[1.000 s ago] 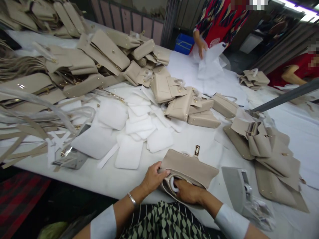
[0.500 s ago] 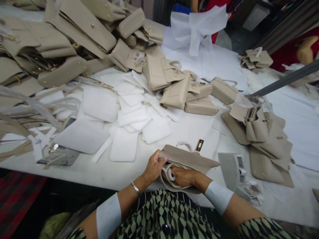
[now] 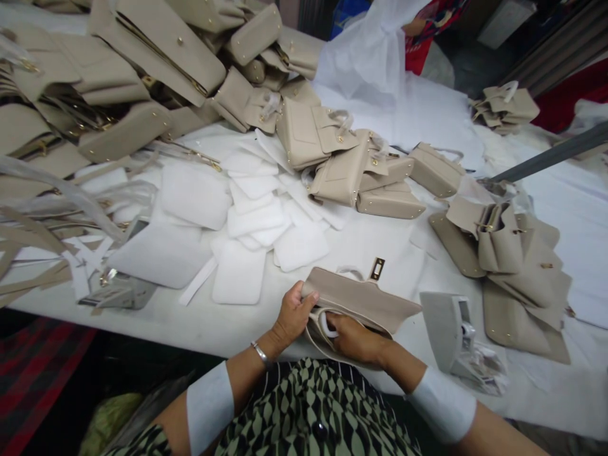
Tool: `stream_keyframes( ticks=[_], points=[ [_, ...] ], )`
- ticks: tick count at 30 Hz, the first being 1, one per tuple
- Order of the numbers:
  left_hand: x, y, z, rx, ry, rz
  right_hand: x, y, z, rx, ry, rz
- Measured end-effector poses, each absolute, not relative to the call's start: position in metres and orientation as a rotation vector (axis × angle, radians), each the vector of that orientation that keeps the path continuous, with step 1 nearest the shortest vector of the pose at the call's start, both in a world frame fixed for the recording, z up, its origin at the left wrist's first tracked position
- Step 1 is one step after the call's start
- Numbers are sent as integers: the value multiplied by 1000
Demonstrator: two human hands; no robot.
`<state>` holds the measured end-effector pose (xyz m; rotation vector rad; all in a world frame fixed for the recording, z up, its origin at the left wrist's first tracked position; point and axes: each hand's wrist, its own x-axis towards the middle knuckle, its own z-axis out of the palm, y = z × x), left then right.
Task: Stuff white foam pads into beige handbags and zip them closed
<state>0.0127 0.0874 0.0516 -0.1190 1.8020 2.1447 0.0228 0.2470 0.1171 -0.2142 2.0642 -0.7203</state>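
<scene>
A beige handbag (image 3: 365,301) with a gold clasp lies at the table's near edge, its flap lifted. My left hand (image 3: 292,313) grips the bag's left end, fingers curled over the rim. My right hand (image 3: 354,339) reaches inside the open bag, its fingers closed on a white pad (image 3: 327,323) that sticks out of the opening.
Several white foam pads (image 3: 247,221) are spread across the white table (image 3: 199,329). Beige bags are heaped at the back left (image 3: 156,57), centre (image 3: 351,177) and right (image 3: 513,259). A grey tape dispenser (image 3: 451,332) stands to the right. A person in red handles white fabric (image 3: 375,57) at the far side.
The view has tilted down and shifted slightly. My hands keep their hold on the bag, with the right hand still working inside it. The far person's white fabric has spread wider.
</scene>
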Motion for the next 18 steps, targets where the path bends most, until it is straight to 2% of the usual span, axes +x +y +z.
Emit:
stream_keyframes(
  ticks=[4,6,9,13,18],
  points=[
    [12,87,52,-90,1730,2165,25,252,131,-223,1992,-1047],
    [14,88,53,-52,1721,2153,24,251,130,-140,1881,-1106],
    [16,89,53,-50,1779,2109,25,248,124,-102,1979,-1036],
    [18,89,50,-64,1784,2097,28,251,121,-327,2128,-852],
    [19,90,50,-72,1797,2095,15,263,121,-535,1977,-773]
  ],
)
